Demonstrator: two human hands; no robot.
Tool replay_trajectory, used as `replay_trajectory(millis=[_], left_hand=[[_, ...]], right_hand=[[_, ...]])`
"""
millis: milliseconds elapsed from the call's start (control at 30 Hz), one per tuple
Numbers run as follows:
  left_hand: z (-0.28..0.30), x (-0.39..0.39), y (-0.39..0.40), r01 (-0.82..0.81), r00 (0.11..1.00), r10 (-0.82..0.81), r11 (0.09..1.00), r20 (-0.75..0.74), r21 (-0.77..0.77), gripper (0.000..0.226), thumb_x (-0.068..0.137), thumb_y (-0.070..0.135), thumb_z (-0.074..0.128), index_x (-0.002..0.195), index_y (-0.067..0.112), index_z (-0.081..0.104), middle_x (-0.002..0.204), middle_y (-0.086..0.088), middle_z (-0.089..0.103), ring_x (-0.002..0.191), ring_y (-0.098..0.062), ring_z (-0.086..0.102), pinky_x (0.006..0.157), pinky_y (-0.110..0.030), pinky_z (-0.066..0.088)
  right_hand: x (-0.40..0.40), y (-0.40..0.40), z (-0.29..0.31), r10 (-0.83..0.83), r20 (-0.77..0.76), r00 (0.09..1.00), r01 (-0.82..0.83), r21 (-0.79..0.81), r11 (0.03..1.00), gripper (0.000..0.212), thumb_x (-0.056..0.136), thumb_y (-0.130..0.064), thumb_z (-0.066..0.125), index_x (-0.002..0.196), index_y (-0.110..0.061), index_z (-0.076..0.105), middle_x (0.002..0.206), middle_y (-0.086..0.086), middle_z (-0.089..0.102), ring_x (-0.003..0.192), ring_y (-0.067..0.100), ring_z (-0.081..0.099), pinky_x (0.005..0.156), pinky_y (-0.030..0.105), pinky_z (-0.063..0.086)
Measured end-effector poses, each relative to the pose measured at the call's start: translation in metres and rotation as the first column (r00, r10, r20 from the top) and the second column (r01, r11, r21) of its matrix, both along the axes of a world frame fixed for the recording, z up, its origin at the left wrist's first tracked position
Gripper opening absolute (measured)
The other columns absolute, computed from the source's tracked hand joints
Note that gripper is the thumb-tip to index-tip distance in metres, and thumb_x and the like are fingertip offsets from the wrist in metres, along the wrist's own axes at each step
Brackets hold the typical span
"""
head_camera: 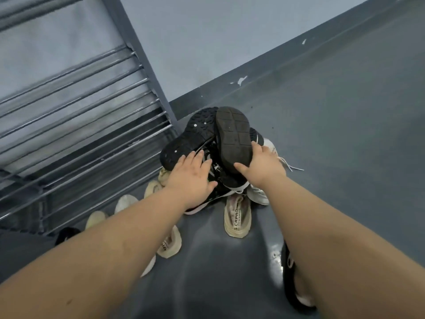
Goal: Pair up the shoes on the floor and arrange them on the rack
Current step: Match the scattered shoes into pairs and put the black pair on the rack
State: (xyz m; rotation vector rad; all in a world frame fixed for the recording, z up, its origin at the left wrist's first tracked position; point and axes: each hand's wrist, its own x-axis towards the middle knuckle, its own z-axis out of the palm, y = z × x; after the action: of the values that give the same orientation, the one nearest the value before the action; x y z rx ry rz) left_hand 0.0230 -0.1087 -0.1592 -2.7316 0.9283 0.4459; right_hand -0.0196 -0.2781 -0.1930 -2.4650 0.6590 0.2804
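Observation:
A pile of shoes lies on the grey floor beside the metal rack point(76, 104). On top are two black shoes turned sole up. My right hand point(262, 164) grips the heel end of the dark-soled shoe point(232, 134), thumb on one side and fingers on the other. My left hand point(190, 176) lies with spread fingers on the other black shoe point(188, 139), whose sole has white specks. Below the pile sits a cream shoe point(236, 217) with black lettering, and a matching one point(170, 242) shows under my left forearm.
Several pale shoes point(125, 201) line the foot of the rack, with a black one point(66, 233) at the left. A white shoe point(259, 194) with loose laces lies right of the pile. Another black shoe point(292, 286) is under my right forearm. A wall runs behind.

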Motion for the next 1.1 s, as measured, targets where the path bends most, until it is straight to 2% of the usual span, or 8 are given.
replay_trajectory(millis=[300, 433, 600, 700, 767, 900, 1033, 1100], left_hand=[[-0.017, 0.030, -0.052, -0.124, 0.992, 0.124, 0.990, 0.003, -0.072, 0.062, 0.095, 0.053, 0.033, 0.143, 0.013, 0.033, 0.150, -0.012, 0.032, 0.139, -0.028, 0.027, 0.114, -0.041, 0.020], [-0.032, 0.040, -0.054, -0.279, 0.949, 0.249, 0.949, -0.195, -0.146, 0.059, 0.094, 0.054, 0.037, 0.134, 0.013, 0.048, 0.137, -0.011, 0.049, 0.127, -0.029, 0.043, 0.106, -0.041, 0.035], [-0.037, 0.040, -0.052, -0.509, 0.818, 0.319, 0.789, -0.479, -0.343, 0.047, 0.093, 0.038, 0.053, 0.133, 0.012, 0.051, 0.129, -0.004, 0.058, 0.116, -0.021, 0.055, 0.092, -0.027, 0.041], [-0.036, 0.035, -0.056, -0.644, 0.733, 0.371, 0.647, -0.570, -0.408, 0.049, 0.092, 0.031, 0.058, 0.134, 0.009, 0.047, 0.125, -0.003, 0.060, 0.113, -0.021, 0.057, 0.091, -0.026, 0.042], [-0.035, 0.033, -0.057, -0.699, 0.695, 0.380, 0.558, -0.610, -0.448, 0.043, 0.091, 0.025, 0.060, 0.129, 0.008, 0.050, 0.122, -0.004, 0.062, 0.110, -0.021, 0.058, 0.093, -0.028, 0.044], [-0.020, 0.030, -0.042, -0.758, 0.635, 0.341, 0.449, -0.693, -0.474, 0.031, 0.092, 0.013, 0.057, 0.123, 0.005, 0.057, 0.112, -0.002, 0.064, 0.102, -0.019, 0.061, 0.091, -0.027, 0.046], [-0.006, 0.022, -0.003, -0.797, 0.590, 0.345, 0.394, -0.730, -0.457, 0.033, 0.093, 0.012, 0.056, 0.125, 0.005, 0.057, 0.118, -0.007, 0.065, 0.107, -0.022, 0.062, 0.088, -0.026, 0.046], [0.002, 0.009, 0.018, -0.835, 0.545, 0.337, 0.304, -0.768, -0.459, 0.032, 0.094, 0.008, 0.053, 0.125, 0.002, 0.055, 0.114, -0.007, 0.064, 0.104, -0.022, 0.061, 0.085, -0.026, 0.048]], right_hand=[[-0.003, 0.000, -0.025, -0.147, 0.077, 0.986, 0.122, 0.259, 0.958, 0.075, 0.090, -0.045, 0.054, 0.151, -0.019, 0.020, 0.144, 0.007, 0.044, 0.131, 0.029, 0.041, 0.107, 0.041, 0.037], [-0.002, -0.005, -0.035, -0.260, 0.110, 0.959, 0.195, 0.407, 0.892, 0.067, 0.086, -0.040, 0.060, 0.145, -0.021, 0.035, 0.135, 0.000, 0.056, 0.126, 0.023, 0.049, 0.103, 0.039, 0.042], [0.001, -0.004, -0.037, -0.463, 0.039, 0.886, 0.307, 0.698, 0.647, 0.045, 0.088, -0.019, 0.063, 0.131, -0.010, 0.055, 0.121, 0.003, 0.067, 0.111, 0.018, 0.063, 0.099, 0.033, 0.047], [0.000, -0.005, -0.031, -0.542, 0.010, 0.840, 0.329, 0.786, 0.524, 0.034, 0.088, -0.012, 0.063, 0.122, -0.006, 0.060, 0.115, 0.006, 0.068, 0.085, 0.012, 0.064, 0.071, 0.020, 0.050], [0.000, -0.004, -0.026, -0.587, -0.017, 0.809, 0.345, 0.822, 0.452, 0.034, 0.087, -0.009, 0.065, 0.120, -0.005, 0.060, 0.110, 0.006, 0.068, 0.084, 0.013, 0.060, 0.064, 0.016, 0.046], [0.000, 0.014, -0.015, -0.621, -0.037, 0.783, 0.350, 0.852, 0.390, 0.041, 0.081, -0.006, 0.071, 0.120, -0.001, 0.056, 0.111, 0.011, 0.068, 0.095, 0.020, 0.064, 0.085, 0.027, 0.050], [-0.007, 0.041, 0.004, -0.549, 0.004, 0.836, 0.282, 0.855, 0.435, 0.042, 0.080, -0.006, 0.073, 0.118, -0.001, 0.055, 0.108, 0.008, 0.067, 0.094, 0.019, 0.064, 0.079, 0.022, 0.051], [-0.011, 0.058, 0.012, -0.516, 0.013, 0.856, 0.250, 0.864, 0.437, 0.044, 0.079, -0.005, 0.074, 0.118, -0.001, 0.054, 0.110, 0.011, 0.067, 0.095, 0.020, 0.064, 0.078, 0.022, 0.051]])
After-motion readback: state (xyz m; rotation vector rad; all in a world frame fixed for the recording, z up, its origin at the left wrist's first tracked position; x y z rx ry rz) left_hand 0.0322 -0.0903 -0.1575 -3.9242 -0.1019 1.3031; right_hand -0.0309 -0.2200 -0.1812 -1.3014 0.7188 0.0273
